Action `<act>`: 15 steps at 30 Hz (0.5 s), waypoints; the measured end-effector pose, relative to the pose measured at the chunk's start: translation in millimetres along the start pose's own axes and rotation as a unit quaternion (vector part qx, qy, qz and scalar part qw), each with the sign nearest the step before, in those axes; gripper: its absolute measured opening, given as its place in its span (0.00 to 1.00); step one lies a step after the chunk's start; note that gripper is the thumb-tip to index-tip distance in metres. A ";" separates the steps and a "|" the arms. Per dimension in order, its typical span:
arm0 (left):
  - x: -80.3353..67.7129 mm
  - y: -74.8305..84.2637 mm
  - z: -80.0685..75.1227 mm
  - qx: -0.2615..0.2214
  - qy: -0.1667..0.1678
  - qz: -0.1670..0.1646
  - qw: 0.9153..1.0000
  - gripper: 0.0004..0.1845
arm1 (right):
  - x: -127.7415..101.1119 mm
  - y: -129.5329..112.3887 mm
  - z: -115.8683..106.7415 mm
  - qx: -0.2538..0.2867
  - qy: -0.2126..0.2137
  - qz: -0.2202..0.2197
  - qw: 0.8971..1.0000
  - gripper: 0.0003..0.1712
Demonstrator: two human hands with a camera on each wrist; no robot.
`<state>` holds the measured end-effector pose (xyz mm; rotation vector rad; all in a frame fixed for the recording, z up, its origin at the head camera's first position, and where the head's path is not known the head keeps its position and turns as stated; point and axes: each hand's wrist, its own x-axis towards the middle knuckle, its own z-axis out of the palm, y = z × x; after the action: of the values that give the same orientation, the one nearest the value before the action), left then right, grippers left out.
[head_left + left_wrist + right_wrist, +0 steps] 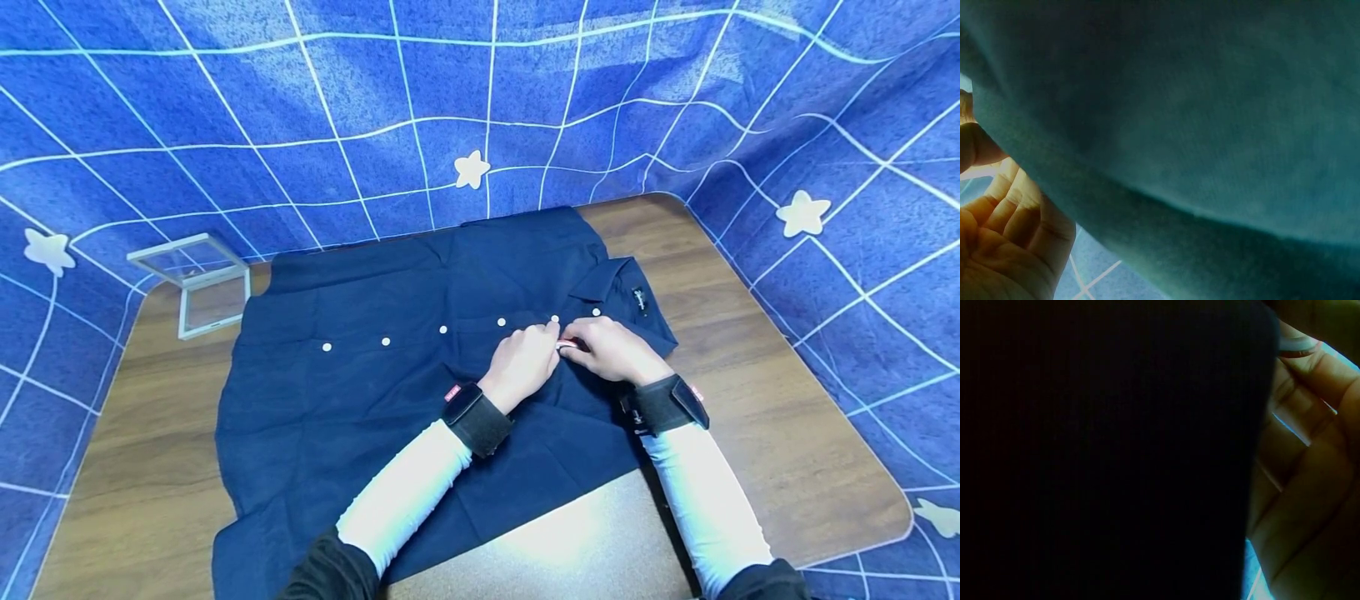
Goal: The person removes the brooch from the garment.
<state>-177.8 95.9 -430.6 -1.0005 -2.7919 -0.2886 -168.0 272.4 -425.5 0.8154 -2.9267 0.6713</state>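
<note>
Shirt (375,375), dark blue, is spread beneath both hands on a wooden table (750,417). Its front is pinched near a white button (555,319) by the left hand (522,360); a red-and-white item (568,343), mostly hidden, is gripped by the right hand (618,348). Beyond the right hand, the collar (602,280) is laid. Well left of both hands, a white frame (215,277) is set; behind, a blue curtain (420,92) is hung.
</note>
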 end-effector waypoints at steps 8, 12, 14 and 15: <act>-0.3 0.4 -0.5 -0.001 -0.003 -0.004 1.000 0.20 | 1.2 0.3 0.4 -0.003 0.003 -0.005 1.000 0.05; -0.4 0.7 -0.5 -0.003 -0.005 -0.005 1.000 0.20 | 0.9 -0.1 0.7 -0.003 0.000 -0.004 1.000 0.04; -0.1 0.8 -0.4 -0.004 -0.006 -0.006 1.000 0.20 | 0.8 -0.1 0.6 -0.003 0.000 -0.004 1.000 0.05; 0.2 0.8 -0.5 -0.005 -0.007 -0.006 1.000 0.20 | 0.9 0.1 0.6 -0.003 0.000 -0.005 1.000 0.05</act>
<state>-177.4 96.5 -430.0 -0.9913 -2.8120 -0.2983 -168.8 271.8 -426.0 0.8286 -2.9216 0.6600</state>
